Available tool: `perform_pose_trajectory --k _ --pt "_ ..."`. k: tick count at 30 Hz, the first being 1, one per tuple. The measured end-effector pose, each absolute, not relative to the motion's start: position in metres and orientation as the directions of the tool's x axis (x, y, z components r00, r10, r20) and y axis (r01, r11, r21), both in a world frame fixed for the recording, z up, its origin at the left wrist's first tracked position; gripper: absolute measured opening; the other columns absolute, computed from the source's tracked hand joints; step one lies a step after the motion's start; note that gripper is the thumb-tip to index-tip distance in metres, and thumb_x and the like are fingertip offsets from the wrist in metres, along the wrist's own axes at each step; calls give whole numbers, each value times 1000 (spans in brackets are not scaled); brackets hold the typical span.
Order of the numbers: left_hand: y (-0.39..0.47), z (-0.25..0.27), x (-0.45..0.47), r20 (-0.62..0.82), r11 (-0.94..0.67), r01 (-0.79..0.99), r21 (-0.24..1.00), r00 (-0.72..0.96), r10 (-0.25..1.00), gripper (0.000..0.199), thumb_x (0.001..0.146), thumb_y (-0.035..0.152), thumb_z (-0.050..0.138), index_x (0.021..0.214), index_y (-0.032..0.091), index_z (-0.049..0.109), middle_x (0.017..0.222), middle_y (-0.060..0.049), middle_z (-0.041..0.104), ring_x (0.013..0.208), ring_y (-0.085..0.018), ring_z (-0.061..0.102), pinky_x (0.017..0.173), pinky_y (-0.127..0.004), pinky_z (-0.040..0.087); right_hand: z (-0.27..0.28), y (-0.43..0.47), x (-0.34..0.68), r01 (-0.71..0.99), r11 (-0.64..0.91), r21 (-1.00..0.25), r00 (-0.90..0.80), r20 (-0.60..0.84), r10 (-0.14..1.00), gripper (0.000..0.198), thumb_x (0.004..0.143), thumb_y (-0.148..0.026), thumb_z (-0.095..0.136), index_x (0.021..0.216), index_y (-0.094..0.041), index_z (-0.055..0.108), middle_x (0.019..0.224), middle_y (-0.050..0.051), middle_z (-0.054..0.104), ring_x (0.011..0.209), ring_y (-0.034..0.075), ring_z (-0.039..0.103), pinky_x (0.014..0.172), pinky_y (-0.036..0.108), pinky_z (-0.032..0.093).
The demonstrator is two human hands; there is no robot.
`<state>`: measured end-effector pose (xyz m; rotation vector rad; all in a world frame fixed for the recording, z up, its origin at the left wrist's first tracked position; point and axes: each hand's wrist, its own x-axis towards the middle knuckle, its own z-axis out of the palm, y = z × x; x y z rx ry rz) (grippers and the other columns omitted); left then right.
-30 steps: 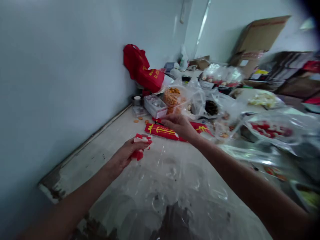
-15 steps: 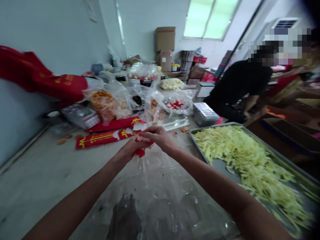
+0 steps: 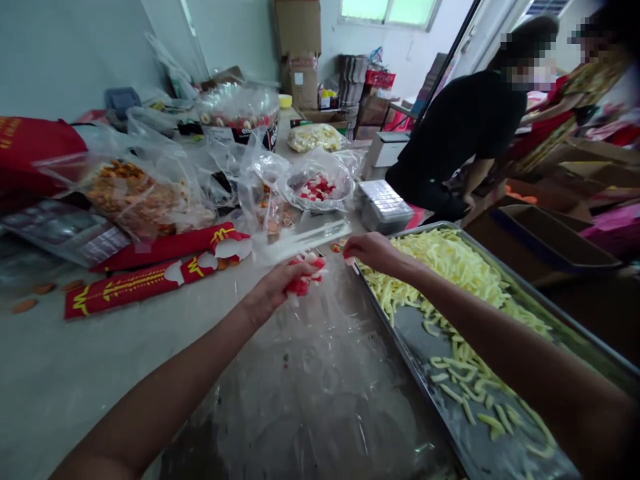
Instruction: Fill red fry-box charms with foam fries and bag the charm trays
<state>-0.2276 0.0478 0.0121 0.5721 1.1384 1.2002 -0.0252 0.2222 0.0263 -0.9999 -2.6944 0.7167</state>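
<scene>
Two hands work close together over the bench. The left hand has its fingers closed around a small red-and-white carton, held just above a clear plastic sheet. The right hand hovers at the near corner of the tray, fingers curled together over the pale fries; whether they pinch any I cannot tell. To do this well, I judge the carton's mouth should face the tray and stay open, with the left grip light enough not to crush it. Flat red cartons lie to the left, bags of snacks behind them. A person in black stands beyond the tray.
</scene>
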Motion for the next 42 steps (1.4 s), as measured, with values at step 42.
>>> perform_pose_trajectory --k 42 --pt "-28 0 -323 -378 227 -487 843 -238 894 47 69 26 76 113 16 64 83 -7 74 61 -14 68 43 -17 48 -34 145 -85 277 948 -154 -940 162 301 29 97 -13 52 108 -17 78 115 11 76 106 25 66 93 36 47"
